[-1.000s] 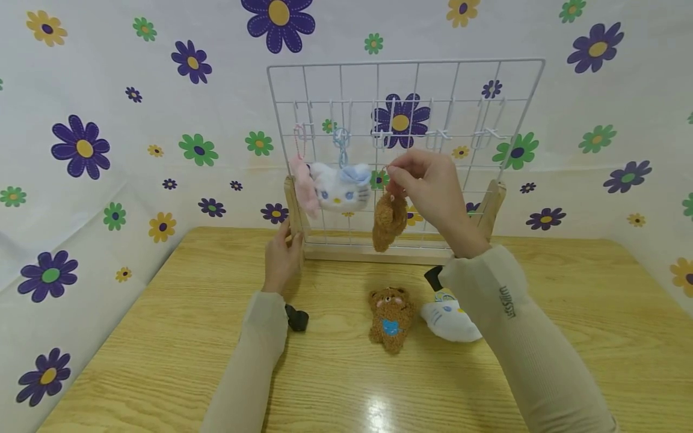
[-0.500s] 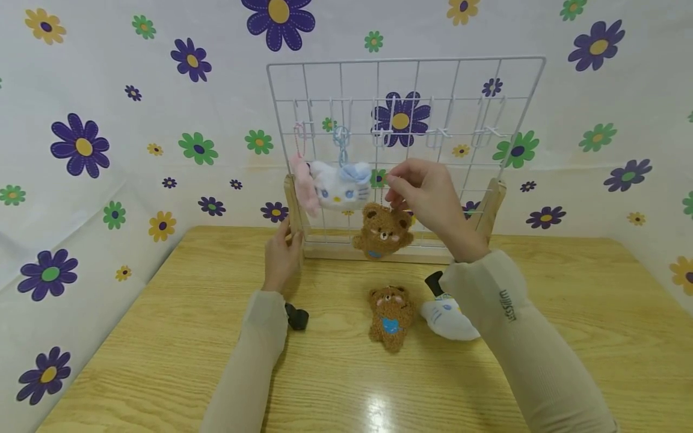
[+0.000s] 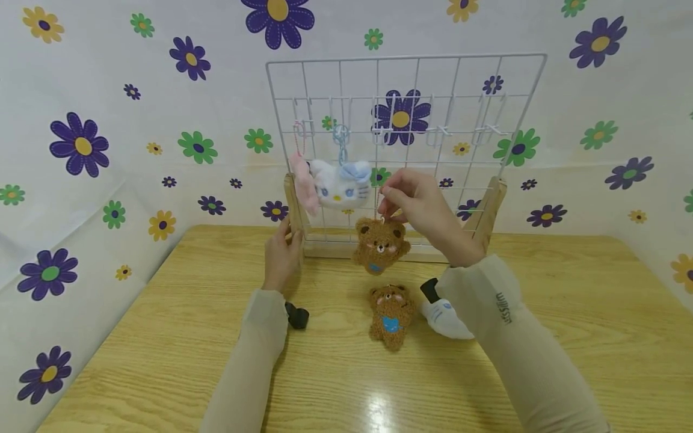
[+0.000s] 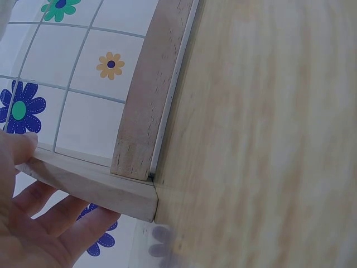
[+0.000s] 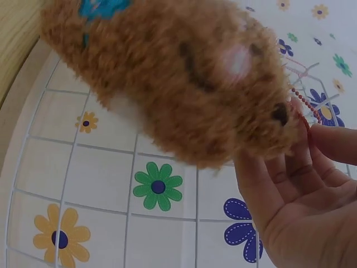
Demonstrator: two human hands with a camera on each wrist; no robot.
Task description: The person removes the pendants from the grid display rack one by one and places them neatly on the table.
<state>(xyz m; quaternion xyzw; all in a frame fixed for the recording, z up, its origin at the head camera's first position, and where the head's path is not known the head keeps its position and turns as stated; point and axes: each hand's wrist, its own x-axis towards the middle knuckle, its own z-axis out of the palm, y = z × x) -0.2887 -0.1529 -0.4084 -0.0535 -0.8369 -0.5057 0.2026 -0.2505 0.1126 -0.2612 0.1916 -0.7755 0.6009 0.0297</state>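
In the head view my right hand (image 3: 417, 201) pinches the red ball chain (image 5: 306, 105) of a brown bear plush keychain (image 3: 381, 245). The bear hangs face-forward in front of the lower part of a white wire grid rack (image 3: 406, 58). Seen from the right wrist, its fuzzy body (image 5: 167, 72) fills the upper left, with thumb and fingers at its chain. My left hand (image 3: 281, 255) grips the wooden upright (image 4: 95, 190) at the rack's left end, thumb on one side and fingers on the other. A second brown bear plush (image 3: 391, 320) lies on the table below.
White hooks (image 3: 440, 132) line the grid. A pink plush (image 3: 305, 186) and a white cat-face plush (image 3: 338, 187) hang at its left. Another white plush (image 3: 445, 320) lies on the wooden table (image 3: 162, 361), partly behind my right sleeve (image 3: 503, 300). A flowered cloth (image 3: 216, 120) hangs behind.
My right hand has moved down and slightly left with the bear keychain. The bear has turned from side-on to face forward. My left hand stays on the upright.
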